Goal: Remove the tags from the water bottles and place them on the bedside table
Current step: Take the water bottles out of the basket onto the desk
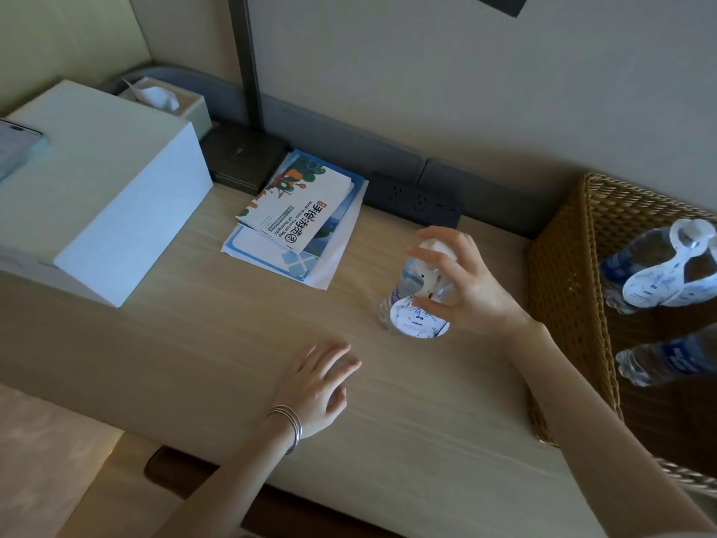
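Note:
A clear water bottle (412, 283) stands upright on the wooden bedside table (426, 421), a white paper tag (418, 318) hanging from its neck down its front. My right hand (461, 285) curls over the bottle's top, fingers round the cap and thumb against the tag. My left hand (318, 386) lies flat on the table, fingers straight, holding nothing. In the wicker basket (562, 304) at the right lie two more bottles: one (636, 266) with a white tag (667, 281) across it, and another (667, 361) below it.
A white box (104, 196) with a phone (15, 149) on it fills the left. Behind it stand a tissue box (167, 99) and a dark lamp base (242, 157). Brochures (298, 215) lie mid-table, and a socket strip (415, 200) runs along the wall.

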A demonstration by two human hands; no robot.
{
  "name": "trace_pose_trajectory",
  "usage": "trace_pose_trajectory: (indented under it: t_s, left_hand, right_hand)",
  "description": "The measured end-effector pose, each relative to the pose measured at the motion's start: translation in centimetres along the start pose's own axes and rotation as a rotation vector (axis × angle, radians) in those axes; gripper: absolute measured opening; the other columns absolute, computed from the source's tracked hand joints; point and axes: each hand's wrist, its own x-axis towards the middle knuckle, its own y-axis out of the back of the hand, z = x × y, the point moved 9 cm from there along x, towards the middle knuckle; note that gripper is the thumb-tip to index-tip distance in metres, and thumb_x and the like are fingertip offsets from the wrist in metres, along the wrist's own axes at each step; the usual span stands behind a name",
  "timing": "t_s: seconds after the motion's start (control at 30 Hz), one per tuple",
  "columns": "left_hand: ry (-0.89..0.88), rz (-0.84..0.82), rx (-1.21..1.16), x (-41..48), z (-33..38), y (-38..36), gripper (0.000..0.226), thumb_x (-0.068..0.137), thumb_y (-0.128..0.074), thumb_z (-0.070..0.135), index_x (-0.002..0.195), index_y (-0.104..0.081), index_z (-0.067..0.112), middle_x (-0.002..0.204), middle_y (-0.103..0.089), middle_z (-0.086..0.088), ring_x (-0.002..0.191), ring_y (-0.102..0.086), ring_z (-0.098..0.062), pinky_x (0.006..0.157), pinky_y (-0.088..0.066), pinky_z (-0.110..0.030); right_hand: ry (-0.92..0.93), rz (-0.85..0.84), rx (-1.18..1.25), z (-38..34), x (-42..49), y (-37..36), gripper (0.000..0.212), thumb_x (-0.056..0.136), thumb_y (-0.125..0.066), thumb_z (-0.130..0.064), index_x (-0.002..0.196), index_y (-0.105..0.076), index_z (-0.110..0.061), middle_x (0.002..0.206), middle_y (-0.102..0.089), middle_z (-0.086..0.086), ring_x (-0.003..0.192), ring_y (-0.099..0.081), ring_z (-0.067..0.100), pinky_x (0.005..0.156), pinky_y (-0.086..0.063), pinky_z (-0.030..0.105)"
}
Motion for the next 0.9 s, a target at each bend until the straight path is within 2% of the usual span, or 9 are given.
trace_pose_trajectory:
  t_s: [0.1,0.17,0.23,0.4,0.63,0.77,0.9]
  left_hand:
    - [-0.003,0.007,0.005,-0.2,0.0,-0.1,0.044,0.082,-0.048,0.028,0.125,-0.058,0.028,0.139,-0.048,0.001,0.13,-0.041,-0.019,0.109,-0.028,-0.044]
    - [-0.005,0.01,0.009,-0.2,0.0,-0.2,0.044,0.082,-0.047,0.028,0.125,-0.058,0.028,0.138,-0.049,0.001,0.129,-0.042,-0.019,0.108,-0.029,-0.044]
    - [-0.008,0.011,0.013,-0.1,0.1,-0.1,0.044,0.082,-0.047,0.028,0.124,-0.059,0.028,0.137,-0.05,0.001,0.129,-0.043,-0.019,0.109,-0.028,-0.043]
    - [-0.006,-0.006,0.026,-0.1,0.2,0.0,0.044,0.082,-0.046,0.029,0.124,-0.059,0.028,0.137,-0.051,0.0,0.128,-0.044,-0.02,0.108,-0.029,-0.043]
    - [0.016,-0.052,0.018,-0.1,0.2,0.0,0.044,0.08,-0.048,0.029,0.123,-0.058,0.029,0.137,-0.05,0.001,0.129,-0.042,-0.019,0.108,-0.029,-0.043]
    - [0.016,-0.078,0.022,-0.1,0.3,-0.1,0.044,0.081,-0.048,0.03,0.124,-0.058,0.03,0.138,-0.049,0.002,0.13,-0.041,-0.018,0.108,-0.029,-0.043]
    - [0.024,-0.115,0.01,0.0,0.3,0.1,0.045,0.081,-0.049,0.03,0.125,-0.057,0.03,0.139,-0.049,0.002,0.13,-0.041,-0.018,0.108,-0.029,-0.043]
  right_hand:
    - [-0.168,0.021,0.054,0.6,-1.4,0.1,0.086,0.07,-0.079,-0.031,0.137,-0.026,-0.027,0.145,-0.016,0.003,0.133,-0.024,0.026,0.097,-0.039,0.032]
    - [-0.254,0.034,0.078,0.7,-2.3,-0.6,0.097,0.067,-0.082,-0.029,0.139,-0.017,-0.033,0.147,-0.011,0.0,0.134,-0.018,0.016,0.097,-0.039,0.03]
    - [-0.29,0.059,0.081,0.6,-2.8,-1.2,0.101,0.067,-0.082,-0.024,0.14,-0.012,-0.036,0.147,-0.013,0.003,0.13,-0.019,0.008,0.093,-0.043,0.026]
    - [-0.3,0.122,0.014,0.8,-2.2,-1.6,0.094,0.073,-0.078,-0.015,0.139,-0.014,-0.033,0.145,-0.023,0.009,0.127,-0.037,0.025,0.094,-0.045,0.029]
    - [-0.287,0.169,0.007,2.3,1.4,-2.5,0.095,0.072,-0.079,-0.011,0.14,-0.015,-0.026,0.14,-0.032,0.016,0.124,-0.041,0.029,0.095,-0.049,0.041]
    - [-0.323,0.196,0.051,3.3,3.6,-2.5,0.095,0.072,-0.079,-0.008,0.138,-0.015,-0.031,0.14,-0.032,0.016,0.126,-0.039,0.029,0.095,-0.049,0.043]
    - [-0.329,0.146,0.063,3.7,4.5,-2.6,0.097,0.072,-0.079,-0.012,0.141,-0.014,-0.029,0.144,-0.027,0.014,0.128,-0.037,0.028,0.094,-0.05,0.044]
